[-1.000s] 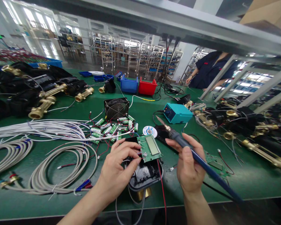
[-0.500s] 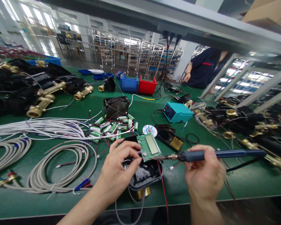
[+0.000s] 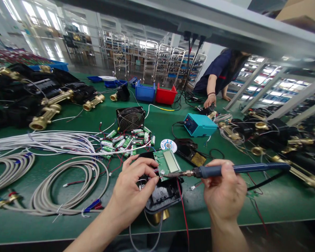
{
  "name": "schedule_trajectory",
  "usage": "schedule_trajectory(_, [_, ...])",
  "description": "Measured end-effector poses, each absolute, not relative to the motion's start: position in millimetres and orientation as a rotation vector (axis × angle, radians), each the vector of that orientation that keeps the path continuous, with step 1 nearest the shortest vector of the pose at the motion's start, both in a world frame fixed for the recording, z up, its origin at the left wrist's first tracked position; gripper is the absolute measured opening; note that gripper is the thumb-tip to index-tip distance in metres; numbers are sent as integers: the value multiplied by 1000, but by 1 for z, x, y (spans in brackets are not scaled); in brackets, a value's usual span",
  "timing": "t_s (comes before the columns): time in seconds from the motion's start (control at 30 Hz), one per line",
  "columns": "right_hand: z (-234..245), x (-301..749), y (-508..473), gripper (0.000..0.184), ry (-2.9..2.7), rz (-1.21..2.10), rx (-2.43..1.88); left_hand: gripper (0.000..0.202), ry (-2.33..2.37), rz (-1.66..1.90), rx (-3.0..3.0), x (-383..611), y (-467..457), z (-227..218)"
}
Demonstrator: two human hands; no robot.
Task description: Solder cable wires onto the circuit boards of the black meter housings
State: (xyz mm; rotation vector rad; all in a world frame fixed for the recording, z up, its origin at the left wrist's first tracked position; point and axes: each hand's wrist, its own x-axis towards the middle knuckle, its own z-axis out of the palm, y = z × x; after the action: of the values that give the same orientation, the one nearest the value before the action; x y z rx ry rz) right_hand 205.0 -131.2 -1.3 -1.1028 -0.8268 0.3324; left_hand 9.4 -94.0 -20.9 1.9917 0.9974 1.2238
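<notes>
On a green tabletop (image 3: 28, 231), the person's left hand (image 3: 136, 180) lies at the centre of the frame, its fingers bent and only a narrow gap between thumb and forefinger, at the left edge of a green rectangular circuit board with a grey display (image 3: 161, 162); whether they pinch the board or the thin wires beside it cannot be told. The board sits at mid-frame, tilted above an open black plastic housing (image 3: 164, 197), under which a brass fitting (image 3: 157, 217) shows. The right hand (image 3: 224, 192), right of centre, has its fingers wrapped around a blue-handled soldering iron (image 3: 212, 171), its metal tip pointing left at the board's lower edge; contact there is too small to judge. Just above the board lies a white and blue solder spool (image 3: 168, 145), and to its right a yellowish sponge (image 3: 198, 159) in a black stand. A teal soldering station (image 3: 203, 126) stands farther up. Left of the spool, green and white cylindrical batteries (image 3: 127, 141) lie heaped before a square black fan (image 3: 131, 119). At upper right, a co-worker in dark blue clothing (image 3: 217, 75) leans over the table.
</notes>
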Motion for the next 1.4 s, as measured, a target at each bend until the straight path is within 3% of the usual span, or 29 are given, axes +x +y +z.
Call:
schedule_trajectory(0.83, [6, 205, -132, 38, -694, 264, -999, 16, 997, 1248, 2002, 10, -93, -23])
schedule_trajectory(1.03, [-11, 206, -129, 19, -1070, 350, -868, 15, 985, 1247, 2007, 10, -93, -23])
schedule_trajectory(1.27, [-30, 200, -126, 48, -1554, 354, -1089, 15, 976, 1260, 2034, 10, -93, -23])
schedule_trajectory(1.4, [-33, 198, -125, 42, -1591, 381, -1130, 16, 982, 1252, 2062, 11, -93, -25])
